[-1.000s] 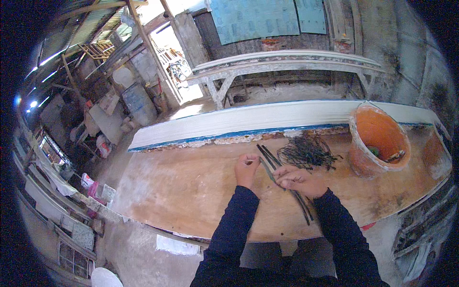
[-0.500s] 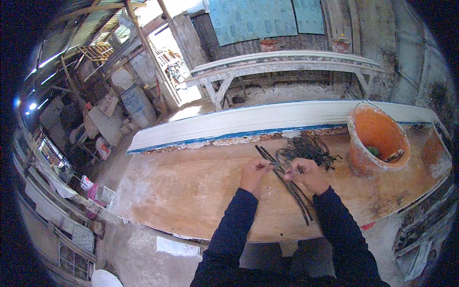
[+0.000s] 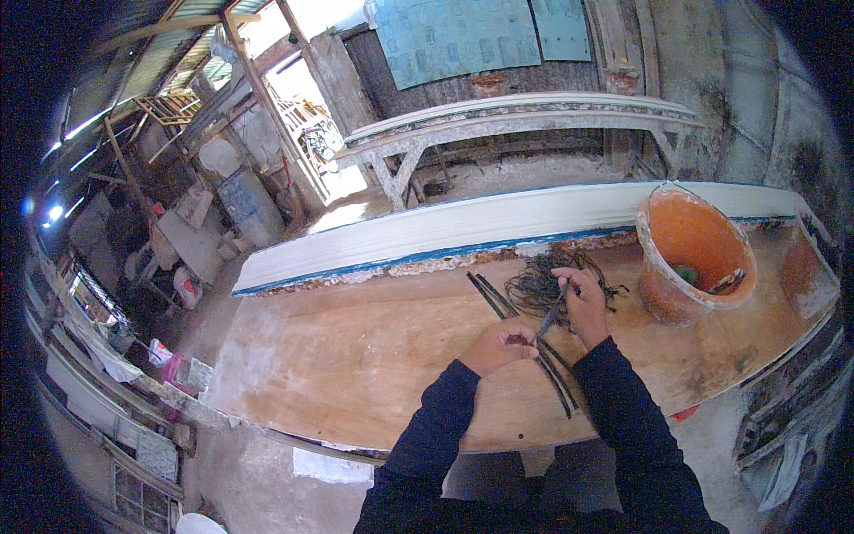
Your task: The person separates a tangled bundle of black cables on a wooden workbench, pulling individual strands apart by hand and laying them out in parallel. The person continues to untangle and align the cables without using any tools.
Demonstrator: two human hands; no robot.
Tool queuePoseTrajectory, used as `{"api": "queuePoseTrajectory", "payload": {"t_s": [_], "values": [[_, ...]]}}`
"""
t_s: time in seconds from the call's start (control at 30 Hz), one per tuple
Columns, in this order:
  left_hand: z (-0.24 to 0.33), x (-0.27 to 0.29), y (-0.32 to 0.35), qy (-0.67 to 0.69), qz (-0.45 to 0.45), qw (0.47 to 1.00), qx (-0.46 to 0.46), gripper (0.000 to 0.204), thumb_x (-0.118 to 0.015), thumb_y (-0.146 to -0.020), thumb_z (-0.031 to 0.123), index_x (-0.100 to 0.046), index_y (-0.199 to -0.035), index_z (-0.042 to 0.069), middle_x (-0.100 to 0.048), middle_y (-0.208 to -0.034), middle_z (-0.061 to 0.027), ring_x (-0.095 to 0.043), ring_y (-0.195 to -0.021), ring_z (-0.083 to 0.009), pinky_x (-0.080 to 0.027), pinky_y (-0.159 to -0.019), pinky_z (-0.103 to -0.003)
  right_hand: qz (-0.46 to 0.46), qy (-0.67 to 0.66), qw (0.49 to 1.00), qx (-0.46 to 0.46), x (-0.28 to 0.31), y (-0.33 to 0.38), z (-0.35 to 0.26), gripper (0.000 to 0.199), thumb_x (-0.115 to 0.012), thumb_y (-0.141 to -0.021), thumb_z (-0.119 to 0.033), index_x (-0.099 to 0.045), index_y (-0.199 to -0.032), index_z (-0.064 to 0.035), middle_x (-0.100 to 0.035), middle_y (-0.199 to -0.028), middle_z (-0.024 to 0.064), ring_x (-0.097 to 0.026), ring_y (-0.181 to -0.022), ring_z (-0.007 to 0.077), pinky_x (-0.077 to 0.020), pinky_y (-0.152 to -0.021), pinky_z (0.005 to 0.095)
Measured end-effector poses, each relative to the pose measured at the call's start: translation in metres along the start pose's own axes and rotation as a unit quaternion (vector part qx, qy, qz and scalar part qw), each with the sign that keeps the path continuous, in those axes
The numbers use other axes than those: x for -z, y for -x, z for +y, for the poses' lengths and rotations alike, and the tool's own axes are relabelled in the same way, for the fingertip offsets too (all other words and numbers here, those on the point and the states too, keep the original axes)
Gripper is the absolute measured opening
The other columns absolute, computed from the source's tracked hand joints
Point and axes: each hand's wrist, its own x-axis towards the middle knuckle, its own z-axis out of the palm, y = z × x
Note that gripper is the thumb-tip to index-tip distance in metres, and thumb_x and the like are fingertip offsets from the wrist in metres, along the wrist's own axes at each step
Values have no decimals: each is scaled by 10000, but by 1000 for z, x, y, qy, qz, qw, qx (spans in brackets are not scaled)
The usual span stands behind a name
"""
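A tangle of thin dark wire lies on the wooden table near its far edge. My right hand grips one dark strand that runs down to my left hand, which pinches its lower end. Two long dark flat strips lie diagonally on the board under my hands. Both my forearms wear dark blue sleeves.
An orange bucket with small things inside stands at the right of the table. A long white and blue plank runs along the table's far side. A grey bench stands behind. Clutter and shelves fill the left.
My right hand has moved up and to the right toward the wire tangle, pulling a strand taut. My left hand stays near the strips, holding the other end.
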Motion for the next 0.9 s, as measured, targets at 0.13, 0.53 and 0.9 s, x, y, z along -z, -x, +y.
{"api": "queuePoseTrajectory", "payload": {"t_s": [0.13, 0.53, 0.9], "values": [[-6, 4, 2, 10, 72, 997, 37, 191, -677, -725, 142, -511, -771, 61, -462, -722, 28, -455, -684, -63, -389, -617, -216, 11, 17, 1000, 12, 2, 2, -5, 110, -556, -772, -94, -618, -857, -62, -548, -793, 73, -503, -762, 226, -399, -730, 312], [-4, 36, 2, 62, 421, 901, 80, 91, -599, -782, 136, -565, -801, 53, -543, -726, 7, -477, -655, -73, -391, -614, -209, -288, -208, 935, -16, 7, 10, -24, 104, -658, -725, -122, -643, -780, -36, -545, -875, 54, -516, -845, 148, -409, -754, 274], [-2, 30, 2, 58, 422, 902, 77, 49, -545, -784, 35, -593, -783, 22, -612, -753, -33, -541, -684, -84, -426, -652, -215, -474, -250, 842, 54, 1, 23, -38, 165, -641, -749, -144, -626, -825, 2, -570, -969, 99, -507, -946, 191, -392, -824, 309]]}}
